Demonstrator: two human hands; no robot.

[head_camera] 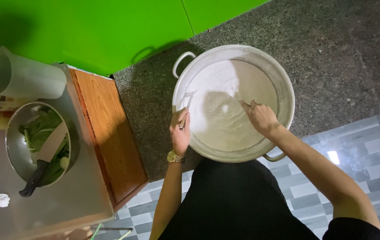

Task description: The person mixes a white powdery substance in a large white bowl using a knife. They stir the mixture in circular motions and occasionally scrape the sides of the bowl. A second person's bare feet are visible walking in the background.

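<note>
A large metal pot (283, 84) with two side handles sits on the dark speckled floor in front of me, filled with white flour-like powder (225, 102). My left hand (180, 132) rests at the pot's near left rim, fingers closed on a thin pale stick-like tool (187, 106) that reaches over the powder. My right hand (259, 116) is inside the pot on the right, fingers pressed into the powder. A gold watch (175, 157) is on my left wrist.
A low steel-topped table with a wooden edge (110, 133) stands to the left. On it are a metal colander (16, 146) with green leaves and a black-handled knife (33, 178), and a translucent plastic jug (21, 75). Behind is a green wall (101, 31); grey tiles (367, 146) lie at right.
</note>
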